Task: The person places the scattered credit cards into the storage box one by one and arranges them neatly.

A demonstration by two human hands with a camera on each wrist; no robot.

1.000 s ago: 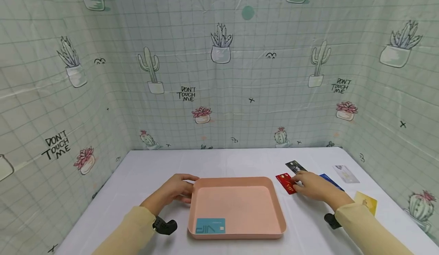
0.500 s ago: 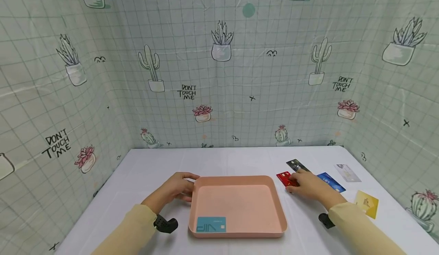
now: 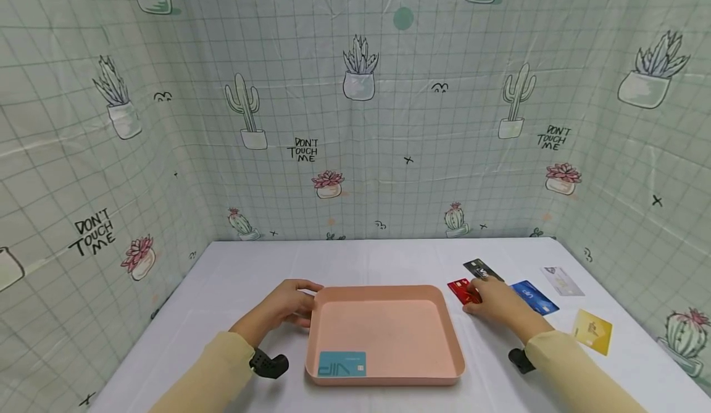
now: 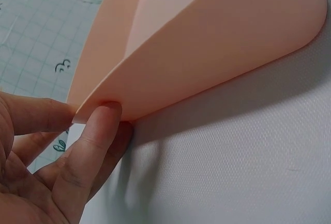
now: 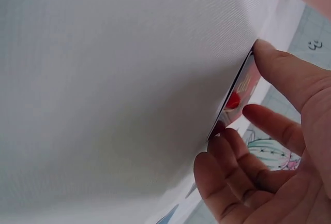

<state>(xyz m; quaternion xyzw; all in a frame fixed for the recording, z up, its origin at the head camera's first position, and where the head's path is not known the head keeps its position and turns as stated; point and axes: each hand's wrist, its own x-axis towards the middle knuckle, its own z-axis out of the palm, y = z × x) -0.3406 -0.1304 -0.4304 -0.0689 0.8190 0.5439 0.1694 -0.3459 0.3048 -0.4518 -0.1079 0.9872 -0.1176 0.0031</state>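
The left hand (image 3: 289, 305) holds the far left corner of a shallow pink tray (image 3: 389, 293). In the left wrist view its thumb meets the rim while the fingertips (image 4: 106, 115) press the outer wall. A teal bank card (image 3: 341, 364) lies in the tray's near left corner. To the right of the tray, the right hand (image 3: 493, 302) grips a red bank card (image 3: 463, 289) by its opposite edges, thumb at one end and fingers at the other. Tilted edge-on, the red card (image 5: 240, 92) shows in the right wrist view. The hand hides its right part in the head view.
Just behind the right hand lies a black bank card (image 3: 479, 268). A blue card (image 3: 534, 297), a whitish see-through card (image 3: 562, 281) and a yellow card (image 3: 592, 331) are spread farther right on the white table (image 3: 389, 262). A cactus-print cloth (image 3: 361, 141) encloses the back and sides.
The right hand has drawn slightly left and closed its fingers over the red card, uncovering more of the blue card. The left hand and tray have stayed in place.
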